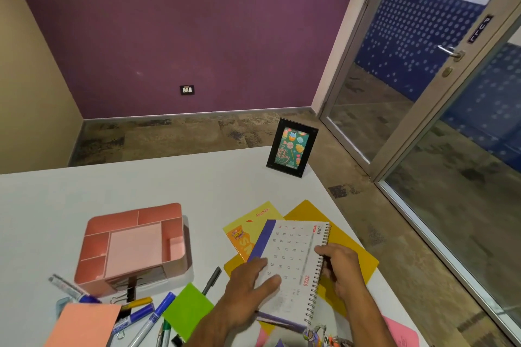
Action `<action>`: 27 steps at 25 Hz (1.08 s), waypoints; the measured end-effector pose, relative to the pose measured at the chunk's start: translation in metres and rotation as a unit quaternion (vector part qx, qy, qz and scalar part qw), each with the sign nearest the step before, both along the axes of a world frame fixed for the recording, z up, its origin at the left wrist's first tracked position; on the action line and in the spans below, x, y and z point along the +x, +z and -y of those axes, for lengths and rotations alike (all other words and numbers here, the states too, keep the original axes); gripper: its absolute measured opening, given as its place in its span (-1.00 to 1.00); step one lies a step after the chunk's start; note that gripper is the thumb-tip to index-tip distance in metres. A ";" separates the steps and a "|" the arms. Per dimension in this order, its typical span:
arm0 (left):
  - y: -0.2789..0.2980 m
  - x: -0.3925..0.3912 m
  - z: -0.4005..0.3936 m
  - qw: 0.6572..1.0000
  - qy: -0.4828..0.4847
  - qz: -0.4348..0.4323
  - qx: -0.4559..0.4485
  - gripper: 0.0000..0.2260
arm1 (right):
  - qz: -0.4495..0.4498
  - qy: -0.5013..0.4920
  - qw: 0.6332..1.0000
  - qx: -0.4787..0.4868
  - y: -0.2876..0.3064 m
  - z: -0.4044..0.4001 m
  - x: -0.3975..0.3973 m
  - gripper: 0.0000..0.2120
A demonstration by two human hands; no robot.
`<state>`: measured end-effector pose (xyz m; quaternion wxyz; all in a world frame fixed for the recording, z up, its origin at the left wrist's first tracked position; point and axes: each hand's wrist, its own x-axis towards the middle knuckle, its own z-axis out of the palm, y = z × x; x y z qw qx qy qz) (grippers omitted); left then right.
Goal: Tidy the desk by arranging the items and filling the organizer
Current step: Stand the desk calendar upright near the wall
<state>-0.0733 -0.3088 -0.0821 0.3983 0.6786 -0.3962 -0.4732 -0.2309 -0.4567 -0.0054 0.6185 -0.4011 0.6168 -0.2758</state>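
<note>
- Far left, the pens and markers (146,318) lie scattered on the worktop (197,186) with sticky pads, an orange pad (84,324) over some and a green pad (188,310) beside them. One careless sweep of a forearm here and they could roll off the near edge.
- Just behind them sits the pink organizer (132,245), upright, its compartments looking empty, binder clips (132,284) pressed against its front wall. Nothing filled yet, I'd judge; dropping pens in fast could nudge it onto the clips and tilt it.
- A lone dark pen (212,279) lies between the organizer and the left hand (248,287), right in the wrist's path, so a brush could send it spinning.
- Left hand lies flat, fingers spread wide, pressing the face of the spiral desk calendar (293,262). It pins, it doesn't grip, so the calendar may slide.
- Right hand (341,270) curls round the calendar's spiral edge, holding it. The calendar rests on the yellow booklet (251,228) and mustard folder (349,251); lift it carelessly and the coil could snag and drag them toward the right edge.
- Far back right, the photo frame (291,148) stands upright near the corner, a bump from tipping.
</note>
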 end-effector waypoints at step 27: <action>0.089 0.091 -0.202 0.890 0.407 -0.051 -0.198 -0.73 | -0.035 0.167 0.958 -0.230 0.034 -0.150 0.123 -0.67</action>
